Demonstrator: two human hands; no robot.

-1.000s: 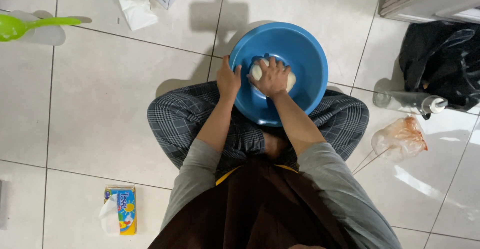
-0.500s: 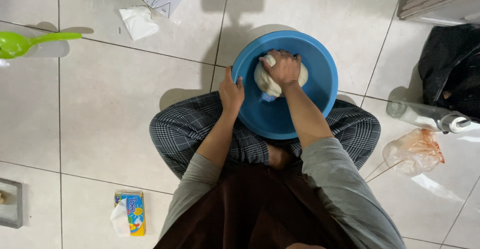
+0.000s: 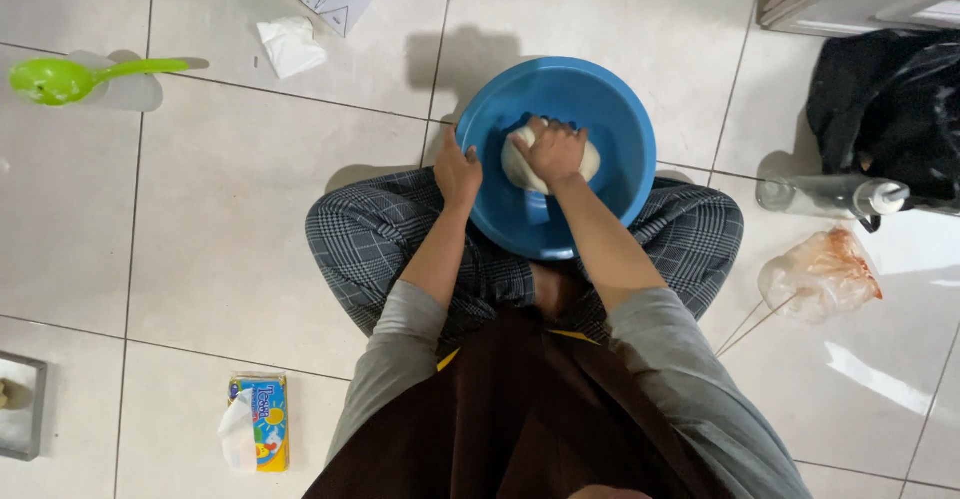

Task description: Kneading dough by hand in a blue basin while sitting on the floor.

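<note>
White dough lump was pressed under clenched right hand inside blue basin; basin's near rim was gripped by left hand. Basin rested against crossed legs on tiled floor.

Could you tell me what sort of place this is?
Probably a home floor used for cooking: pale floor tiles, a blue basin of dough between a seated person's knees, and a green ladle nearby.

Left hand curled, right hand fisted, forearms reaching forward.
</note>
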